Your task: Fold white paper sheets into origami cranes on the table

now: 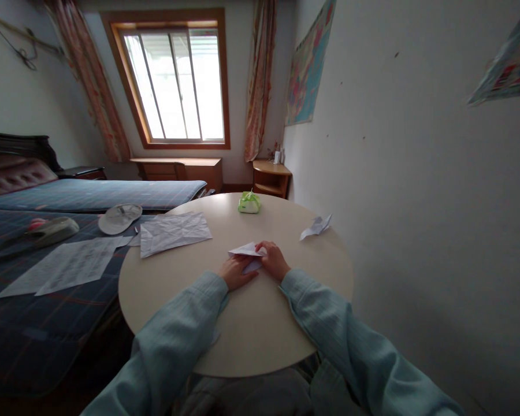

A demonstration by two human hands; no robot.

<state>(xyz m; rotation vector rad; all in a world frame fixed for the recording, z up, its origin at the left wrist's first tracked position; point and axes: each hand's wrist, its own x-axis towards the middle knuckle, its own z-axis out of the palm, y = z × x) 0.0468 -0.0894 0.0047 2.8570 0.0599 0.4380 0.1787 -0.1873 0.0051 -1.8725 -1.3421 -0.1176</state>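
Note:
A small folded sheet of white paper (248,252) lies near the middle of the round cream table (242,323). My left hand (234,272) rests on its near left side, fingers pressed down on the fold. From the right, my right hand (274,259) pinches the paper's edge with curled fingers. Both arms wear light blue sleeves.
A crumpled white sheet (172,232) lies at the table's left edge, a small folded paper piece (315,226) at the right, and a green packet (249,203) at the far side. A bed (47,277) with papers (69,264) and a cap (119,218) stands left; a wall is close on the right.

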